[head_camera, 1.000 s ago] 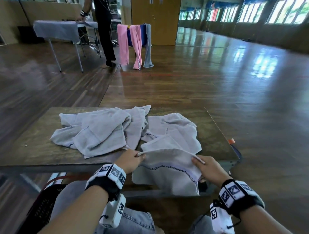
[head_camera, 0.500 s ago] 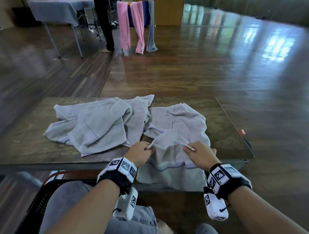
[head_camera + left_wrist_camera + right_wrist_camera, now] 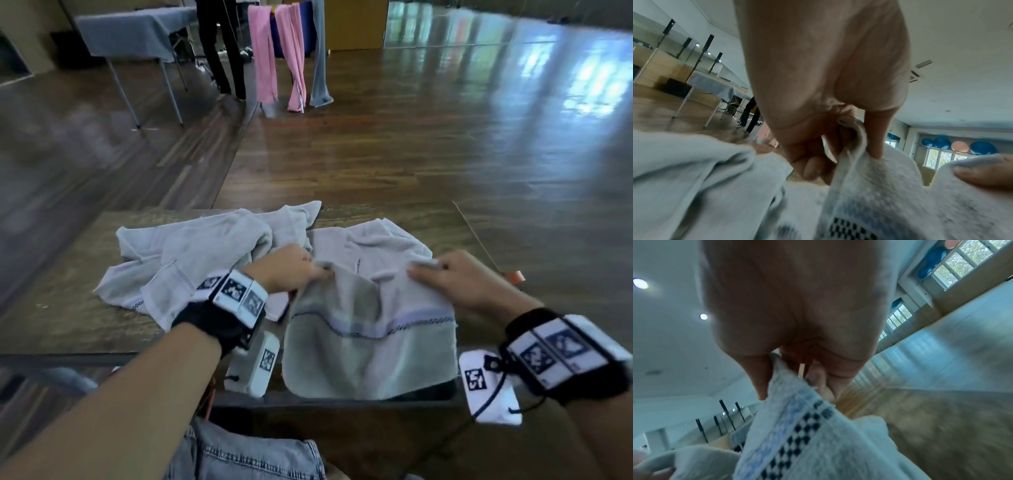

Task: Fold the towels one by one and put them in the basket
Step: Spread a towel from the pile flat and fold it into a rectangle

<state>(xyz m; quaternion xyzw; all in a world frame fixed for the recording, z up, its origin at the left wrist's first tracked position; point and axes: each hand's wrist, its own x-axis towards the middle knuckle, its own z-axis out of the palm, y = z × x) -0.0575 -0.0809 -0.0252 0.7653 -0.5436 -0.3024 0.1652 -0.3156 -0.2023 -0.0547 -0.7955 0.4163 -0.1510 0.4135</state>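
Note:
A pale grey towel (image 3: pixel 370 346) with a dark checked band hangs over the near edge of the wooden table (image 3: pixel 68 318). My left hand (image 3: pixel 291 270) pinches its upper left edge, thumb and fingers curled round the hem (image 3: pixel 855 146). My right hand (image 3: pixel 455 277) pinches the upper right edge, with the checked band (image 3: pixel 797 431) just below the fingers. More grey towels (image 3: pixel 191 260) lie crumpled on the table to the left and behind. No basket can be made out.
The table's right edge carries an orange tag (image 3: pixel 515 275). Beyond the table lie a wooden floor, a rack with pink and grey towels (image 3: pixel 284 58), a covered table (image 3: pixel 137 34) and a standing person's legs (image 3: pixel 222 51).
Both hands have lifted the towel's edge and carried it away from me over the table, spreading apart. The head view has tilted down and closer.

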